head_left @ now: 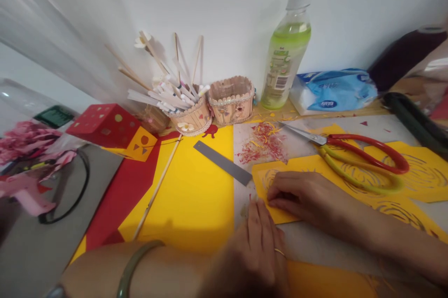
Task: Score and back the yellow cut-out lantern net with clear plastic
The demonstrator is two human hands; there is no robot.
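Observation:
A yellow paper piece (259,174) with curved cut lines lies on a grey mat (297,237). Over this paper my right hand (304,195) is closed, its fingers curled and pressed together; what they hold, if anything, is hidden. My left hand (261,246) rests at the paper's lower left edge. Its fingers are stretched out side by side, and its thumb is not visible. A grey metal ruler (222,162) lies just beyond the hands, on a large yellow sheet (196,195). Red-and-yellow-handled scissors (350,158) lie partly open over more cut yellow papers (420,172).
Red and yellow paper scraps (264,141) are heaped behind the hands. Along the wall stand a stick-sided pen holder (192,116), another stick-sided container (231,106), a green drink bottle (285,64) and a tissue pack (332,90). A red box (108,125) and pink glue gun (30,193) lie left.

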